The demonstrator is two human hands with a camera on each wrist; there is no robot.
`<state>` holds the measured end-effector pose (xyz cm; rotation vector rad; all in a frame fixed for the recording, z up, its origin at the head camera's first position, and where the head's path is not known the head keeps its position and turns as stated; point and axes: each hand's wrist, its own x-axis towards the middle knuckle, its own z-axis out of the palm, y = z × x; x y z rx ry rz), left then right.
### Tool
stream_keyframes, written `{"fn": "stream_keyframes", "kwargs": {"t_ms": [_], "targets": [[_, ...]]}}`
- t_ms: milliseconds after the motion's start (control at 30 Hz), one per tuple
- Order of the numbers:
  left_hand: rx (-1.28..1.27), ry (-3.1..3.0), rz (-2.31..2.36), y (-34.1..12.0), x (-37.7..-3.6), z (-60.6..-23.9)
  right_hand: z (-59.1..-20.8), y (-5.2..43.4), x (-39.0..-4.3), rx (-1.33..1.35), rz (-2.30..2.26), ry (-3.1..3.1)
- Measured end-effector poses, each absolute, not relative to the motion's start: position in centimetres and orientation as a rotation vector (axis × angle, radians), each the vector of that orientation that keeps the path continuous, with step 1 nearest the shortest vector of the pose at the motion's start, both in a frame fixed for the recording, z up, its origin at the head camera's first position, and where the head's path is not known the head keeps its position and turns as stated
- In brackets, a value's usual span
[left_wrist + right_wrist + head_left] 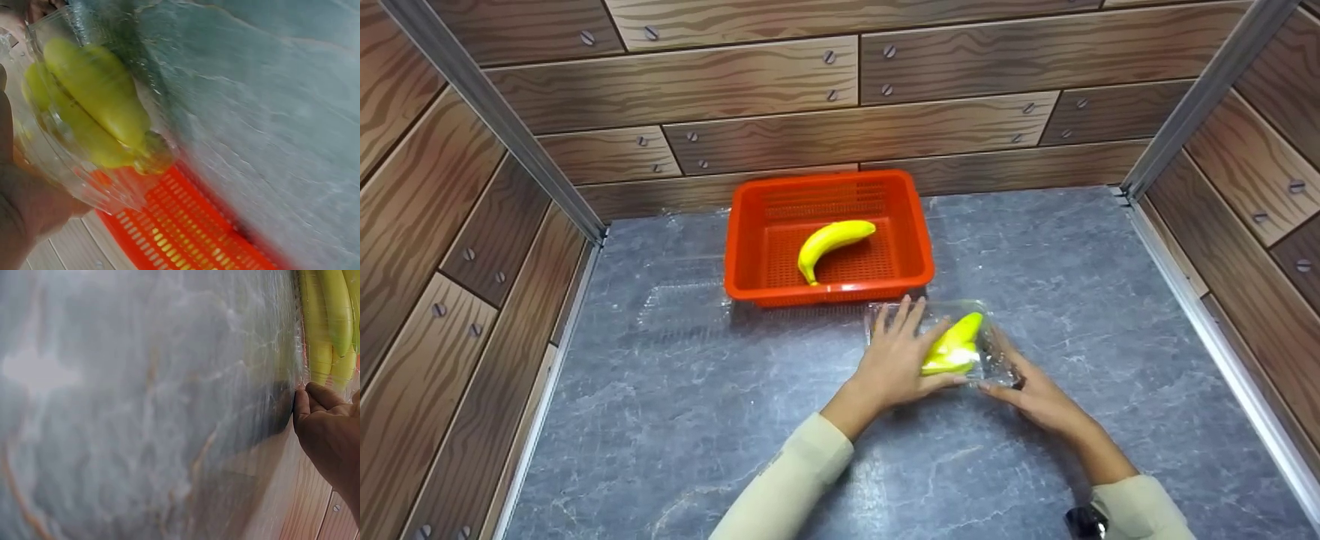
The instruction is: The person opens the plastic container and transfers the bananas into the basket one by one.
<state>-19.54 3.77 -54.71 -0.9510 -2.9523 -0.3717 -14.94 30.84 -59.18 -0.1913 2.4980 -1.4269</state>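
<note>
Grey marbled tabletop [675,420], enclosed by wood-print panels on three sides. Head view: an orange basket [750,247] stands at the back centre with one banana [832,241] lying inside; directly in front of it sits a clear box [994,352] holding a banana bunch [956,346]. The left hand [896,360] rests on the box's left side with fingers extended flat; the right hand [1035,394] touches its near right corner, finger curl not determinable here. Left wrist view: the bunch [95,101] is seen through the box wall [84,185], with the basket's mesh [180,230] just beyond; only the palm edge [22,208] is in frame, fingers cut off. Right wrist view: heavily blurred tabletop fills most of the frame; the right hand's fingers [318,399] are bent, tips pressed against the box edge [298,360] beside the bunch [332,320]. The basket is not seen here.
</note>
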Motion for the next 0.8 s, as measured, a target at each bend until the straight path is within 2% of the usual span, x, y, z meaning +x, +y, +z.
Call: {"fn": "stream_keyframes", "kwargs": {"t_ms": [300,800], "targets": [[-0.871,-2.999,-0.361,1.6,-19.5,-55.6,-59.4,30.8,-14.9,-0.185,-1.395,2.499],[-0.842,-3.033,-0.418,1.8,-19.9,-56.1,-59.3,30.9,-14.9,-0.200,-1.447,2.446]]}}
